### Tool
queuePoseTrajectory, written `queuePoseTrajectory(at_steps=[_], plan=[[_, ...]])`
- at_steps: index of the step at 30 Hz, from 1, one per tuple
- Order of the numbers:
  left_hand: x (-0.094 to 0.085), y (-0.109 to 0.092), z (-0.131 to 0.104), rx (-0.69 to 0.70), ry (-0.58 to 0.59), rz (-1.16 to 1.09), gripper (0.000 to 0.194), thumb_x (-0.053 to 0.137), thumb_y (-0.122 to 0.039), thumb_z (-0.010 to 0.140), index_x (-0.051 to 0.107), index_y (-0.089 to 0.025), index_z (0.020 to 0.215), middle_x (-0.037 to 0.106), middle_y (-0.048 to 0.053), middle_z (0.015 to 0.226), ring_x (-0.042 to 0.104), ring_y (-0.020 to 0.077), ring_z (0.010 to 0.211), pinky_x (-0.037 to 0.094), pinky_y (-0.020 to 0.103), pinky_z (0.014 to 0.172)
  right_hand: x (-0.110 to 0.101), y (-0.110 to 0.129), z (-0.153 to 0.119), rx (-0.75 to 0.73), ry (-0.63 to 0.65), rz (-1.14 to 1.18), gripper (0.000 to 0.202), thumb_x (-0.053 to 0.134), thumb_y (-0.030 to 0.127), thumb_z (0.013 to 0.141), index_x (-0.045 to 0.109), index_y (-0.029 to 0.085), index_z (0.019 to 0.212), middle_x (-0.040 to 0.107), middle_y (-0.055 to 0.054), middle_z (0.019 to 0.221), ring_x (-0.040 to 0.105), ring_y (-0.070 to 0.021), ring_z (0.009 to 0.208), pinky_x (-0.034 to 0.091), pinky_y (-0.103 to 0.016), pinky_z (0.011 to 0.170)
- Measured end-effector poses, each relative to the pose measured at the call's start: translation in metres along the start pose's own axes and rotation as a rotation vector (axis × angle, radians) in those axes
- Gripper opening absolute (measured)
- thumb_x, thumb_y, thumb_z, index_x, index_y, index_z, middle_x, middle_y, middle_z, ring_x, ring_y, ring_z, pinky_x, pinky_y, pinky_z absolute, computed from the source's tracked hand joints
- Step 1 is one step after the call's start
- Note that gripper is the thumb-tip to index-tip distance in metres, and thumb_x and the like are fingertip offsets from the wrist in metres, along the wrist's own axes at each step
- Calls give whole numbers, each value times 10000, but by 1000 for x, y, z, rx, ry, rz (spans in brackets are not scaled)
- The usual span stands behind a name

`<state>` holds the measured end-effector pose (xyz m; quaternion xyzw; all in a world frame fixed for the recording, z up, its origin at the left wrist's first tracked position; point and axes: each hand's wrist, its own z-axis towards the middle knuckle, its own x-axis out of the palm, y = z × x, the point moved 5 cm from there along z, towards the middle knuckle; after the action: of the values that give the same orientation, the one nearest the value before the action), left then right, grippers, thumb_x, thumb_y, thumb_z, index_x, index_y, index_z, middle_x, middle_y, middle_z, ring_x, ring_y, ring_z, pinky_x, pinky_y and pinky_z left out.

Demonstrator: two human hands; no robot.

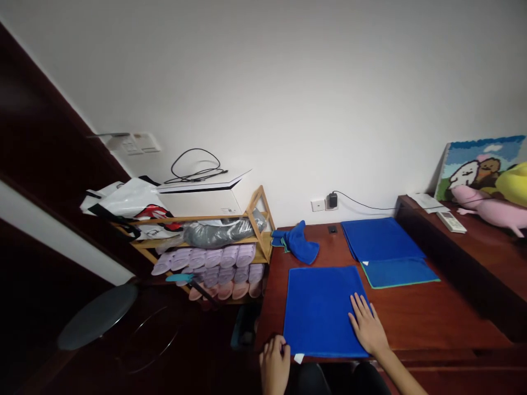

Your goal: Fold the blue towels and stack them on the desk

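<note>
A square blue cloth (323, 312) lies flat on the reddish-brown table (407, 318), a white tag at its near left corner. Stretched out over its right edge is my right hand (368, 328), palm down with fingers apart. At the near left corner, my left hand (275, 365) has its fingers curled in against the cloth's edge; the fingertips are partly hidden. Behind and to the right lie more flat blue cloths (382, 238), the lowest one with a green edge (399, 274). A crumpled blue cloth (302, 244) rests at the table's back left.
Left of the table stands a wooden shoe rack (259, 219) with slippers (214, 258) and a white box (201, 200) on top. A round stool (99, 315) is further left. On the raised right surface are a remote (452, 222) and a pink plush toy (489, 208).
</note>
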<state>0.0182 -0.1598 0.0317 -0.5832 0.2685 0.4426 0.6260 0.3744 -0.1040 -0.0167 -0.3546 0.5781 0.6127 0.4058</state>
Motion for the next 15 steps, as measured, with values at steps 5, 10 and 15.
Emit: queuePoseTrajectory(at_steps=[5,10,15], plan=[[6,1,-10,-11,37,122,312,398,-284,968,706,-259,923,764,69,980,700,284,985,477,419,889,-4,6,15,3,61,-30,671,318,548,1014,507,283,1601,446,-57,1685,342,-298,1594,223,-576,1318],[7,3,-10,-5,-29,130,345,405,-272,965,749,-255,990,757,101,1096,695,301,1011,505,451,882,-22,-1,60,-22,-58,36,665,251,508,1057,555,208,1567,525,-120,1631,454,-301,1533,307,-508,1297],[15,-30,22,199,-52,56,389,399,-237,993,773,-258,1099,743,97,1261,689,296,1198,544,488,1035,-20,-7,124,-10,34,-40,698,271,440,1052,375,112,1659,326,-125,1735,261,-285,1624,233,-492,1325]])
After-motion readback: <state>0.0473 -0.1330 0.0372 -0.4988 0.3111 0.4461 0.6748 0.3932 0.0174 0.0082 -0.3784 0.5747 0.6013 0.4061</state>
